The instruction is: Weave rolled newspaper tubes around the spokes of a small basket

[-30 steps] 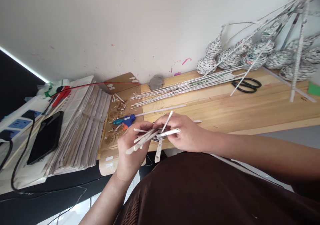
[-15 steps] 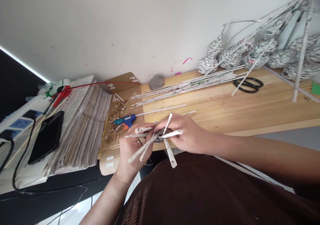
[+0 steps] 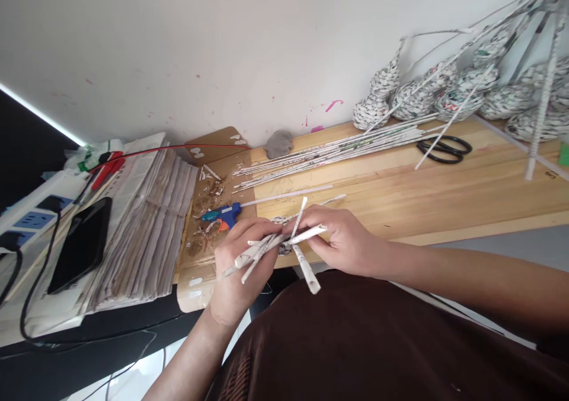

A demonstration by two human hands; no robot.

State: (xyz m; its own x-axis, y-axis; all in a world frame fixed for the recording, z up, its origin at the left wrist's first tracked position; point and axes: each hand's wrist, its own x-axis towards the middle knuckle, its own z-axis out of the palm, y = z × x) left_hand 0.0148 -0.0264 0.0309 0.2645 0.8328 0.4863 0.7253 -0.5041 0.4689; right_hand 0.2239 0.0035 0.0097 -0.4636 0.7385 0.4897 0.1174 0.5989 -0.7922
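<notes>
Between my hands is a small piece woven from rolled newspaper tubes (image 3: 306,269), with several tube ends sticking out toward me. My left hand (image 3: 243,258) is closed round its left side, several tubes lying across the thumb and fingers. On the right side, my right hand (image 3: 340,235) grips the piece with bent fingers, next to two tubes that point up and right. The woven body (image 3: 284,248) shows only in part, as the fingers cover most of it.
A blue glue gun (image 3: 227,214) lies on a stained board left of my hands. Thin paper tubes (image 3: 338,149) run along the back, near black scissors (image 3: 444,149) and woven gourd shapes (image 3: 371,111). Stacked newspapers (image 3: 151,229), a phone (image 3: 84,241) and a power strip (image 3: 38,217) are at left.
Tubes on the left have been drawn closer together under my left hand's fingers, which have shifted slightly right. My right hand stays almost in place, still gripping the piece.
</notes>
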